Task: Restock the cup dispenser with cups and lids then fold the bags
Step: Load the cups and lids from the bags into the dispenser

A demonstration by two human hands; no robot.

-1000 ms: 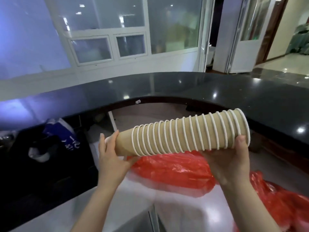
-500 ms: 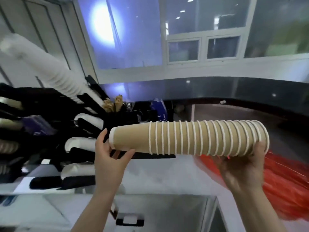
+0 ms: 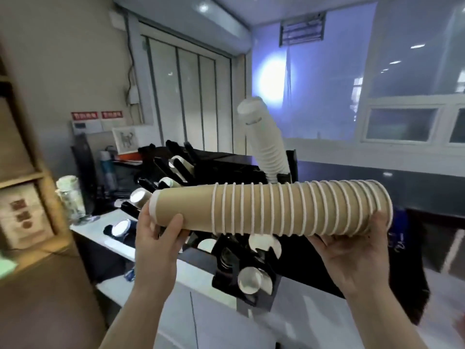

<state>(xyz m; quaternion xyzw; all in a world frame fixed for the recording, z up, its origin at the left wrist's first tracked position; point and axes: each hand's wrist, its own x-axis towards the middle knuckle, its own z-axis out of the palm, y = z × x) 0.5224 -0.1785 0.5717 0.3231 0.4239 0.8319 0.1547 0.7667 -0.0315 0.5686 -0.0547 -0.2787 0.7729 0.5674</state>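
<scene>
Head view: both hands are carrying a long stack of brown paper cups [image 3: 276, 209] sideways, roughly level, in mid-air above and in front of the black cup dispenser [image 3: 241, 268]. The left hand [image 3: 157, 239] is grasping the narrow closed end, thumb on the near side and fingers curling round behind. The right hand [image 3: 352, 250] is cradling the wide open end from below, with its fingers wrapping up round the rim. The stack is not touching the dispenser. The dispenser is sitting on the white counter [image 3: 161, 250], its front slots showing round cup bottoms. A white cup stack [image 3: 264, 137] is sticking up at a tilt from the dispenser's top behind the brown stack. A glass jar [image 3: 71, 197] is standing at the counter's left end beside a wooden shelf [image 3: 22, 172].
</scene>
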